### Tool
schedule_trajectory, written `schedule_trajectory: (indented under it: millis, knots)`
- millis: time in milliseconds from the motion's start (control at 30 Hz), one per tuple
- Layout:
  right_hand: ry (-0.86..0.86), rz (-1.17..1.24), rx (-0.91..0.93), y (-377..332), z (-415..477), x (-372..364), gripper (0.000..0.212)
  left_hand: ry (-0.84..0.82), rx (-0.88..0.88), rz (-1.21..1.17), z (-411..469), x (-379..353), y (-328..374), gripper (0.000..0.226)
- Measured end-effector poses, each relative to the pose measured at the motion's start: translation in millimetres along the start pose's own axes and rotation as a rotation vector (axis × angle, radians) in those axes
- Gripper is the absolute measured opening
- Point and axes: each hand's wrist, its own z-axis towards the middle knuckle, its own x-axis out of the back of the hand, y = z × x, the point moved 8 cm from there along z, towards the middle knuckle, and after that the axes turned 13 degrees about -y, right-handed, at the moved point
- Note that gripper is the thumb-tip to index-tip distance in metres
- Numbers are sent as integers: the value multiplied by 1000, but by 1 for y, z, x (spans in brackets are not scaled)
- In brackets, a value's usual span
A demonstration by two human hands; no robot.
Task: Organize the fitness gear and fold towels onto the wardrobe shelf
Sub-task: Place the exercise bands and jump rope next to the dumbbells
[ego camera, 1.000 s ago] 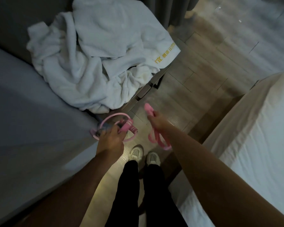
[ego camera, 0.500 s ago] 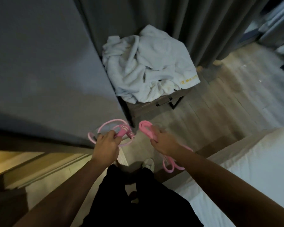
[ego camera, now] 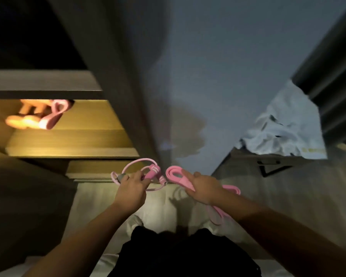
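My left hand [ego camera: 130, 191] grips a coiled pink jump rope [ego camera: 148, 170] by its handles. My right hand [ego camera: 204, 188] holds a folded pink resistance band [ego camera: 178, 174], whose loops hang down past my wrist. Both hands are side by side in front of the open wardrobe. A lit wooden wardrobe shelf [ego camera: 72, 142] lies at the left, with pink and orange fitness gear [ego camera: 38, 114] on it, blurred. A crumpled pile of white towels [ego camera: 284, 132] rests on a low bench at the right.
The wardrobe's grey side panel [ego camera: 218, 76] stands straight ahead between shelf and towels. A dark curtain [ego camera: 334, 76] hangs at the far right. A second shelf board [ego camera: 42, 82] sits above the lit one. The bench [ego camera: 268, 162] has a dark metal frame. My legs are below.
The view has swung left and up from the towels toward the wardrobe, so the lit shelf now shows. Both hands keep the same hold on the jump rope and band.
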Motion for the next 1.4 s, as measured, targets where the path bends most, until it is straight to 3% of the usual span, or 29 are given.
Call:
schedule_trajectory:
  millis: [200,400,600,800,933,1067,1133,1300,1400]
  knots:
    - [2,-48,78,-126,87,16,60,1,130,-51,-52,-9,-135,63]
    - [-8,-80,151,-221,134,41,61,16,169,-148,-86,-14,-225,83]
    - [-49,-139,207,-261,184,58,62,2,326,-175,-90,-32,-278,71]
    - [-63,-127,181,-297,248,75,60,73,449,-371,-96,-50,-338,80]
    - [-64,-41,108,-317,304,72,57,119,460,-323,-87,-71,-378,85]
    - [-35,60,67,-330,379,58,68,253,412,-312,-70,-108,-414,78]
    - [-9,39,65,-336,408,48,62,324,387,-292,-65,-126,-427,74]
    - [136,647,-48,-330,447,27,54,466,318,-283,-66,-179,-452,70]
    - [166,1042,-48,-331,449,7,46,481,341,-314,-76,-213,-465,50]
